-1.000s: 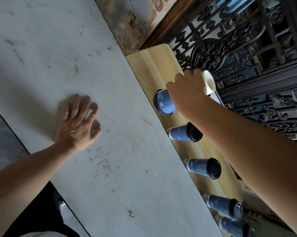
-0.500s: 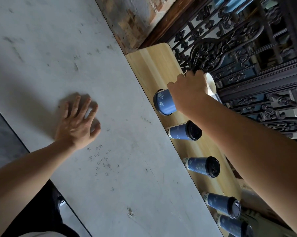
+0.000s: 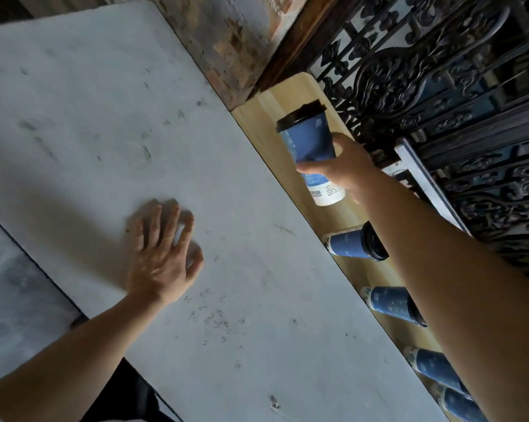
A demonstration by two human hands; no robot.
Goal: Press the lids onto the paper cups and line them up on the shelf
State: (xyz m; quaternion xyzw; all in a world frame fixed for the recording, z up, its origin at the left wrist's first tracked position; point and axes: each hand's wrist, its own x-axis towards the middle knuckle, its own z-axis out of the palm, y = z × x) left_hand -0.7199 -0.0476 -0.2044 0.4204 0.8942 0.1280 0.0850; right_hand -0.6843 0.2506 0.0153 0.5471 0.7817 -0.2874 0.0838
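Blue paper cup with black plastic lid [image 3: 310, 141] is held over the far end of the light wooden shelf [image 3: 275, 117], long axis tilted, lid pointing away up-frame, white base toward the wrist. The lid is motion-blurred. Right hand [image 3: 342, 169] grips mid-body: thumb across the front, other fingers mostly hidden behind. The right forearm [image 3: 455, 284] covers part of the row of four lidded blue cups [image 3: 348, 245]. Left hand [image 3: 163, 260] lies flat on the grey table [image 3: 105, 117], fingers spread.

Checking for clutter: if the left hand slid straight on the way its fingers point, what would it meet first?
The way looks free: the left hand has bare grey table ahead to its far edge, then likely the brick wall, though depth is unclear.
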